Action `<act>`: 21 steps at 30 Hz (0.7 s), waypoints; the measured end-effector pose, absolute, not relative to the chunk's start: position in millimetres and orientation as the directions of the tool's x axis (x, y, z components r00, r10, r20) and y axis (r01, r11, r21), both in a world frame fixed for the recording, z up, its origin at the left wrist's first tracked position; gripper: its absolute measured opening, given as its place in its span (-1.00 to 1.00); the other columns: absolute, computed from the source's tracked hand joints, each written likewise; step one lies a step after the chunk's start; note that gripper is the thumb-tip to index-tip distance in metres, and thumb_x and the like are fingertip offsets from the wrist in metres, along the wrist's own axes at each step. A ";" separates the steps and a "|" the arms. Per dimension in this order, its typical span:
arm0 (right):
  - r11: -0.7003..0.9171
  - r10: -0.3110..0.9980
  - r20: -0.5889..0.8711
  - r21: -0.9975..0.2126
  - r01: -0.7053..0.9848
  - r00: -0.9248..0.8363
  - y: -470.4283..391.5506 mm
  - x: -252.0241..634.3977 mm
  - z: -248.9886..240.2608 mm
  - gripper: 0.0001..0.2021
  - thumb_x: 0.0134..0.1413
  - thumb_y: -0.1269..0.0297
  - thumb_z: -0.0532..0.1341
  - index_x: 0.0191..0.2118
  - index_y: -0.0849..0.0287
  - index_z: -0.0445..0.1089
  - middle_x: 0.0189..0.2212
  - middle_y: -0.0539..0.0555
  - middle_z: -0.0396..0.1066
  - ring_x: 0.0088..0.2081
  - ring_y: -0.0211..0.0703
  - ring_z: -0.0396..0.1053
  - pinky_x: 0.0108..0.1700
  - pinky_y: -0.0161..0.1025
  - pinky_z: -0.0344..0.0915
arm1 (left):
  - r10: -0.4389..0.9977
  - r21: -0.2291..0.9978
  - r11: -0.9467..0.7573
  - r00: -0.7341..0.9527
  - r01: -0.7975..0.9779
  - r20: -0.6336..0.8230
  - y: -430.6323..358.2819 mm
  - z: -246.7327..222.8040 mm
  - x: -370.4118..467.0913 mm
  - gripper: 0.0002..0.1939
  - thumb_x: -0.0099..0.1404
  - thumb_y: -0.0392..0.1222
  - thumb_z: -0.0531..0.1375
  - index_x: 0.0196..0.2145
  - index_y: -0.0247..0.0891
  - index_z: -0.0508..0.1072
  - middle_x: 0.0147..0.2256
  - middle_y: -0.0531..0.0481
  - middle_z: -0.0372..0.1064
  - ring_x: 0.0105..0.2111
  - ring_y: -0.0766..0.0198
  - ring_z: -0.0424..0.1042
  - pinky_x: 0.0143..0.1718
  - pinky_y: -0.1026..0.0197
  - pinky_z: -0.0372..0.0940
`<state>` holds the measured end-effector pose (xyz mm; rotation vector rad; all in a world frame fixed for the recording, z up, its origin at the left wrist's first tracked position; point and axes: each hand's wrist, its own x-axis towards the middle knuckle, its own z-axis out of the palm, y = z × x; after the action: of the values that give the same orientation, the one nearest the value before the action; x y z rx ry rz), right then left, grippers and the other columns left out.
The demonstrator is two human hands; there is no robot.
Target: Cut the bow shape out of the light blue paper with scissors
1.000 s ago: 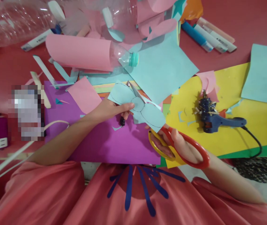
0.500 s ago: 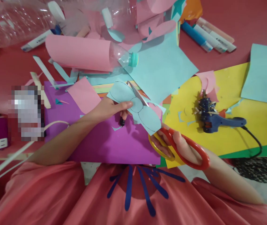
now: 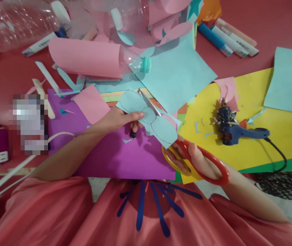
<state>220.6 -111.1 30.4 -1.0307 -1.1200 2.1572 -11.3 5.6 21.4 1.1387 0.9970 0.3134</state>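
Note:
Between thumb and fingers, my left hand [image 3: 129, 119] pinches a light blue paper piece [image 3: 165, 128] with a petal-like outline drawn on it. My right hand [image 3: 197, 157] grips the scissors [image 3: 214, 167], which have one red and one yellow handle loop. The blades pass behind and along the upper edge of the blue piece, and a thin strip of blue paper hangs off beside them. Purple paper [image 3: 125, 160] lies beneath my left hand. A small dark object [image 3: 133, 134] shows just under my left fingers; I cannot make out what it is.
A blue glue gun [image 3: 238, 133] with a black cord rests on yellow paper [image 3: 276, 143] at the right. Behind my hands lie a pink-wrapped bottle [image 3: 87, 58] and a blue sheet [image 3: 176, 75]. Several markers [image 3: 235, 41] are farther back. Paper scraps are scattered around.
Hardly anything differs. The blue paper and my left hand have shifted very slightly to the left; the scissors stay in nearly the same place.

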 end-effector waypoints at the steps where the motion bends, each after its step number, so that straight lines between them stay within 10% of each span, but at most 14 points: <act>1: -0.541 0.703 -0.397 -0.837 -0.081 -0.590 -109.9 220.6 31.0 -0.33 0.07 -0.55 -0.07 -0.40 0.05 0.12 -0.67 -0.18 0.08 -0.69 -0.34 -0.03 -0.62 -0.26 0.09 | 0.665 0.865 0.432 0.557 0.256 -0.497 5.6 21.2 -11.3 -0.59 0.16 0.05 0.37 -0.62 -0.29 0.42 -0.69 0.06 0.40 -0.62 0.41 0.38 -0.58 0.34 0.27; 15: -0.552 0.708 -0.408 -0.829 -0.091 -0.576 -110.9 219.2 33.4 -0.38 0.11 -0.50 -0.02 -0.42 0.04 0.11 -0.67 -0.19 0.05 -0.69 -0.34 -0.05 -0.61 -0.24 0.02 | 0.655 0.861 0.435 0.564 0.263 -0.503 5.5 23.1 -13.0 -0.66 0.30 -0.19 0.29 -0.60 -0.32 0.43 -0.68 0.09 0.41 -0.61 0.43 0.39 -0.54 0.36 0.28; 21: -0.564 0.750 -0.412 -0.807 -0.175 -0.518 -117.6 217.5 26.9 -0.35 0.09 -0.52 -0.02 -0.30 0.07 0.18 -0.65 -0.22 0.06 -0.72 -0.41 -0.12 -0.69 -0.30 -0.07 | 0.677 0.875 0.433 0.561 0.219 -0.476 5.2 22.2 -11.7 -0.58 0.12 0.07 0.40 -0.61 -0.31 0.42 -0.67 0.04 0.43 -0.65 0.41 0.37 -0.58 0.32 0.27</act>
<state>217.5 -117.6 26.9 -1.0522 -0.9700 2.1090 -11.7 5.2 22.2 1.1228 0.9730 0.3499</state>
